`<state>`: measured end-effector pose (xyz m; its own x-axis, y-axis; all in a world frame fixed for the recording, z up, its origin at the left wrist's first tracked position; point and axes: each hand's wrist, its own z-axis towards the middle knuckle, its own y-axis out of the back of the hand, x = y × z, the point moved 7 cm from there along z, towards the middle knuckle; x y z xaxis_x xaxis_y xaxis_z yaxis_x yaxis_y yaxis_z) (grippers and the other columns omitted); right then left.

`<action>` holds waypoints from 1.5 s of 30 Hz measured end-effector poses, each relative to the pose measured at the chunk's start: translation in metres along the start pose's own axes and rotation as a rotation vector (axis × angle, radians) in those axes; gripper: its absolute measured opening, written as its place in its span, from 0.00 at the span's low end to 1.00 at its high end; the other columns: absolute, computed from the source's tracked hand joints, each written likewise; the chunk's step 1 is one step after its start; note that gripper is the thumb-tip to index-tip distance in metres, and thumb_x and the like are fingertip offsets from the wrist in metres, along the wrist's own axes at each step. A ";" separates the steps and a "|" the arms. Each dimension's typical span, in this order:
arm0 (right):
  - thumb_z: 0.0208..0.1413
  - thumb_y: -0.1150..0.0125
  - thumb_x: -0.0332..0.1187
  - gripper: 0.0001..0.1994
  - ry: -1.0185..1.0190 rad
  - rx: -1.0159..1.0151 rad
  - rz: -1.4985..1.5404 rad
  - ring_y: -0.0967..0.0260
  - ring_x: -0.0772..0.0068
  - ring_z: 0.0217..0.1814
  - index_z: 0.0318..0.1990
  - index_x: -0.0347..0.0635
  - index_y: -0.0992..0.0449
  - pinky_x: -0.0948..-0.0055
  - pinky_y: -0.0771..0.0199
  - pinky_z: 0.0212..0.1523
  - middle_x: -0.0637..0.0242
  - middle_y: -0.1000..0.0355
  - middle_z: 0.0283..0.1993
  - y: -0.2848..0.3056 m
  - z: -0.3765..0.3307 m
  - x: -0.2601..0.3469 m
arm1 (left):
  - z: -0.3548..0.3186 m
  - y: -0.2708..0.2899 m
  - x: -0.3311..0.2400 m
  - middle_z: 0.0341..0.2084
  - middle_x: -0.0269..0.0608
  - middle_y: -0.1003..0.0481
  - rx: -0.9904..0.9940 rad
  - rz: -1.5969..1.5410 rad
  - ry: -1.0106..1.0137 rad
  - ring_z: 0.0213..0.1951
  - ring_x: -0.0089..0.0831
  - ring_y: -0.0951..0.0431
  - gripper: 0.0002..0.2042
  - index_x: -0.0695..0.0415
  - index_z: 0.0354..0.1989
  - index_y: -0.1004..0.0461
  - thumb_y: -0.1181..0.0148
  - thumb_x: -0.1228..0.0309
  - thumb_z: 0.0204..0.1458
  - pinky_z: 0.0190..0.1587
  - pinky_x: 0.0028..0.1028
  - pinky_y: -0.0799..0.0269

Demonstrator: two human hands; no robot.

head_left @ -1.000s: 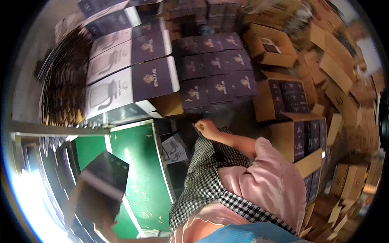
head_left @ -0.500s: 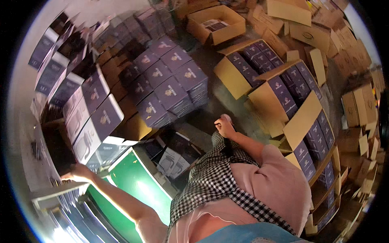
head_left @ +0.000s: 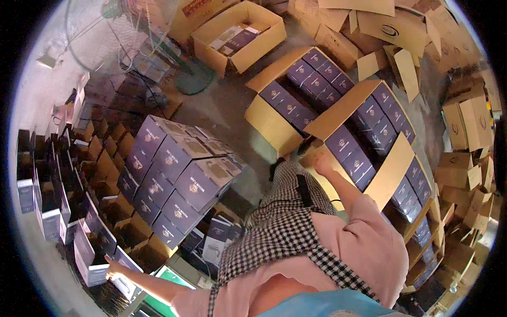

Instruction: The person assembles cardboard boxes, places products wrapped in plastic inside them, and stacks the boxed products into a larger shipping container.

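My left hand [head_left: 113, 268] reaches far out to the lower left and touches the edge of an open purple-and-white box [head_left: 88, 260] in a row of similar boxes. Whether it grips the box is too small to tell. My right hand [head_left: 320, 161] hangs in front of me with its fingers curled and nothing visible in them, right beside the flap of an open cardboard carton [head_left: 392, 168] packed with dark purple boxes [head_left: 348, 150]. Both sleeves are pink, and a black-and-white checked cloth [head_left: 285, 232] hangs from my body between the arms.
A stack of closed dark purple boxes [head_left: 182, 169] stands left of centre. Rows of open boxes [head_left: 50, 195] line the left wall. More filled cartons [head_left: 303, 87] and flattened cardboard [head_left: 465, 127] cover the concrete floor. A standing fan [head_left: 132, 31] is at the top left.
The view has swung further to the right and down over the cartons. My left hand went from the green surface to the row of boxes at the lower left. The right hand stayed out in front.
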<state>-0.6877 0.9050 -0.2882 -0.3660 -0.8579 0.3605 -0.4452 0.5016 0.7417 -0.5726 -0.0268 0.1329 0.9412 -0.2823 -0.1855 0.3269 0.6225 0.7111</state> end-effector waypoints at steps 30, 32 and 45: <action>0.52 0.29 0.45 0.40 -0.730 -0.093 1.504 0.36 0.65 0.53 0.66 0.37 0.44 0.63 0.29 0.52 0.59 0.39 0.60 0.134 1.022 0.252 | -0.865 -0.499 -1.143 0.46 0.66 0.29 1.517 -0.186 -1.238 0.52 0.60 0.30 0.26 0.67 0.52 0.33 0.43 0.55 0.57 0.52 0.48 0.32; 0.50 0.28 0.48 0.42 -0.882 0.074 1.574 0.39 0.60 0.61 0.66 0.36 0.42 0.59 0.34 0.58 0.57 0.43 0.67 0.117 1.075 0.232 | -0.915 -0.554 -1.171 0.48 0.68 0.30 1.383 -0.297 -1.492 0.52 0.61 0.30 0.26 0.67 0.52 0.32 0.44 0.53 0.58 0.53 0.48 0.32; 0.42 0.22 0.47 0.48 -0.757 -0.703 1.586 0.41 0.59 0.66 0.66 0.31 0.43 0.62 0.42 0.68 0.55 0.42 0.69 0.065 1.230 0.209 | -1.071 -0.795 -1.389 0.49 0.69 0.27 1.395 -0.079 -1.500 0.52 0.59 0.26 0.44 0.72 0.58 0.36 0.60 0.35 0.57 0.58 0.46 0.33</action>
<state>-1.7980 0.8946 -0.8601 -0.3666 0.6088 0.7036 0.9150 0.3730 0.1540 -2.0488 0.6524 -0.9005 -0.0980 -0.9811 -0.1668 -0.6025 -0.0749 0.7946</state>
